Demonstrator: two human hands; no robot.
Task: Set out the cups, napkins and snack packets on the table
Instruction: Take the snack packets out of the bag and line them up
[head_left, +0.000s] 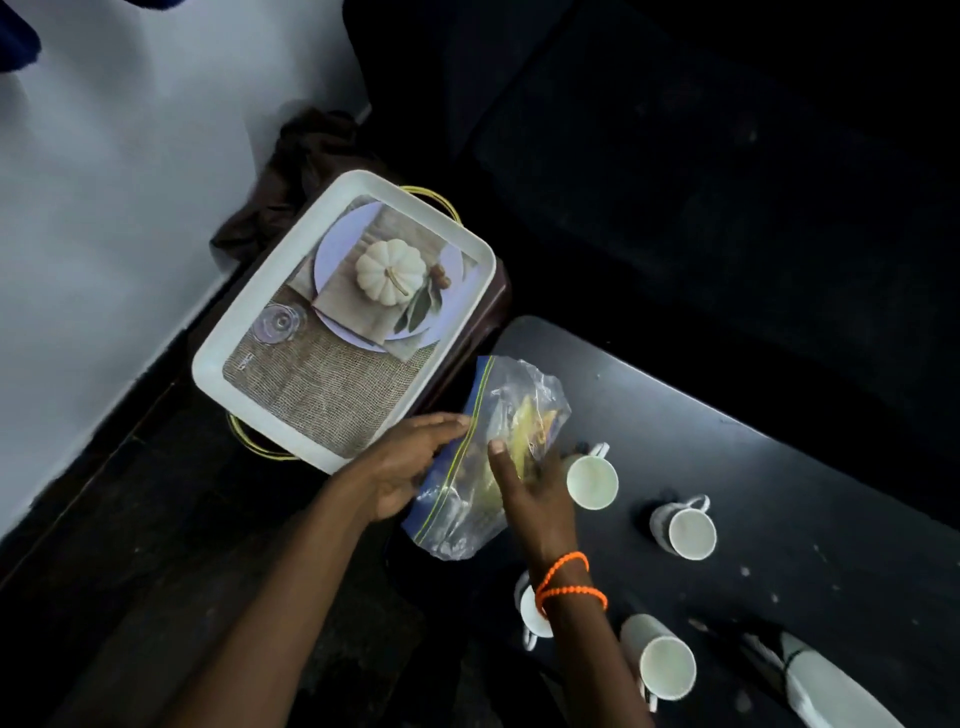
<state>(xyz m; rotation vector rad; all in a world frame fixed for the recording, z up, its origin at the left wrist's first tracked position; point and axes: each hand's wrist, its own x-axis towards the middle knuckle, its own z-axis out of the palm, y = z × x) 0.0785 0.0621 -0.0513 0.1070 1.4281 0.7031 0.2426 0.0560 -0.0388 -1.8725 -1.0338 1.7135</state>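
Observation:
A clear zip-top bag with yellow snack packets inside hangs over the left end of the dark table. My left hand grips the bag's blue zip edge. My right hand, with orange bracelets at the wrist, holds the bag's clear side, thumb pressed on the plastic. Several white cups stand on the table: one just right of the bag, one further right, one near the front, and one partly hidden behind my right wrist. No napkins are visible.
A white rectangular tray printed with a pumpkin place setting sits on a dark stool left of the table. Brown cloth lies behind it by the white wall. A white and black object lies at the table's front right.

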